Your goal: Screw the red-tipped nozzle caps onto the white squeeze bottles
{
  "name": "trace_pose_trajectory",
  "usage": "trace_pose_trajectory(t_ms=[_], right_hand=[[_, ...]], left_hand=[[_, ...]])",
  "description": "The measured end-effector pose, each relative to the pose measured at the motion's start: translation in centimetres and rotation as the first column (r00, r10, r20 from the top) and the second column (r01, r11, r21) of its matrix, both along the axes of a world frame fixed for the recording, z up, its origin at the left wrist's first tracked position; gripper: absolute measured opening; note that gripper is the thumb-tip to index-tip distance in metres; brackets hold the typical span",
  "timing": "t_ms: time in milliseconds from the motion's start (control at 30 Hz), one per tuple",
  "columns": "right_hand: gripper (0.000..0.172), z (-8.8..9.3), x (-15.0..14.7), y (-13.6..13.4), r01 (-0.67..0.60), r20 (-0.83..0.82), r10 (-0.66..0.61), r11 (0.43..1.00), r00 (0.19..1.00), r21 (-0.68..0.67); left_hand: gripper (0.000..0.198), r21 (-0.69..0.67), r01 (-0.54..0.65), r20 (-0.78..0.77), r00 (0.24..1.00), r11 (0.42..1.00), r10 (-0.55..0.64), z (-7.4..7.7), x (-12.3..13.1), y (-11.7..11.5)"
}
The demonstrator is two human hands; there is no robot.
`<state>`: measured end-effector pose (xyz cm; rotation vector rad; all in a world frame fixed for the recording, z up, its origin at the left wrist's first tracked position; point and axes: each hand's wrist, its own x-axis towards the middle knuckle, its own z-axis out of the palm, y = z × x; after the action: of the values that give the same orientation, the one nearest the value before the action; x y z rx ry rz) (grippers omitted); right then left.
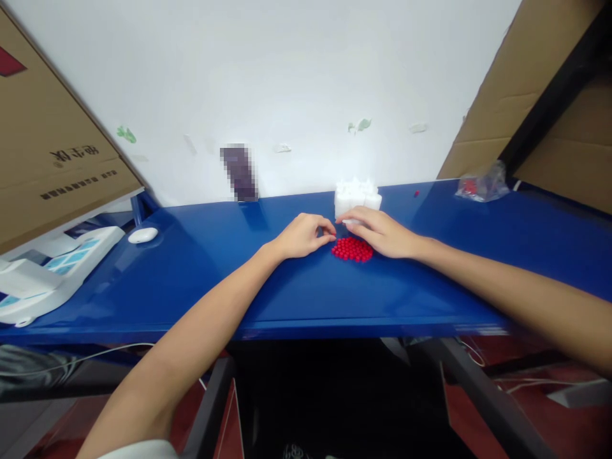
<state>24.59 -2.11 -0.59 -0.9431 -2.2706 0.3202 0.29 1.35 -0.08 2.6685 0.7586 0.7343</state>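
A flat patch of small red beads lies on the blue table between my hands. My left hand is at the left edge of the beads, thumb and fingertips brought together in a pinch. Whatever is between those fingertips is too small to make out. Over the right side of the beads, my right hand has its fingers closed on a small white piece, mostly covered by the fingers. Just behind that hand stands a cluster of small white bottles, partly hidden by it.
A clear plastic bag with red bits sits at the back right, and one loose red bead lies nearer the bottles. Left are a white earbud case and a white device. A dark pixelated object leans on the wall.
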Motion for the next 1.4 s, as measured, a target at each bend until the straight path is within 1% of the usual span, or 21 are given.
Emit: trace_pose_trajectory(t_ms=[100,200,333,467,600,733,833,967,1167,1400], right_hand=[[0.033,0.2,-0.1,-0.1,0.013,-0.014,-0.013,1.000,1.000,0.012],[0.032,0.5,-0.3,-0.3,0.025,-0.034,-0.025,1.000,0.999,0.016],[0.027,0.5,-0.5,-0.4,0.018,-0.051,-0.018,1.000,0.999,0.011],[0.027,0.3,-0.5,-0.3,0.004,-0.067,-0.003,1.000,0.998,0.011],[0.034,0.4,-0.5,-0.5,0.003,-0.095,-0.002,1.000,0.996,0.000],[0.042,0.6,-0.7,-0.7,-0.021,-0.126,0.015,0.999,0.992,-0.043],[0.045,0.7,-0.9,-0.8,-0.029,-0.139,0.018,0.997,0.990,-0.077],[0.042,0.7,-1.0,-0.8,-0.020,-0.118,0.011,0.997,0.993,-0.075],[0.036,0.4,-1.0,-0.8,0.018,-0.064,-0.018,1.000,0.998,0.002],[0.030,0.7,-1.2,-1.2,0.026,-0.033,-0.026,1.000,0.999,0.014]], left_hand=[[0.012,0.073,-0.016,0.103,0.995,0.997,0.008,-0.2,0.2,-0.1],[0.014,0.175,-0.044,0.209,0.978,0.984,0.006,0.0,0.5,-0.6],[0.014,0.262,-0.046,0.292,0.956,0.964,-0.033,0.4,1.0,-1.3],[0.013,0.258,-0.010,0.322,0.944,0.966,-0.076,0.5,1.3,-1.8],[0.014,0.218,0.006,0.349,0.933,0.976,-0.083,0.5,1.5,-2.0],[0.013,0.204,0.023,0.343,0.935,0.979,-0.094,0.4,1.5,-2.1],[0.014,0.215,0.031,0.314,0.944,0.976,-0.099,0.3,1.6,-2.0],[0.015,0.241,0.046,0.279,0.953,0.969,-0.115,0.1,1.6,-2.0],[0.016,0.255,0.038,0.225,0.969,0.966,-0.098,0.0,1.6,-1.9],[0.020,0.264,0.052,0.186,0.977,0.963,-0.104,0.0,1.6,-2.0]])
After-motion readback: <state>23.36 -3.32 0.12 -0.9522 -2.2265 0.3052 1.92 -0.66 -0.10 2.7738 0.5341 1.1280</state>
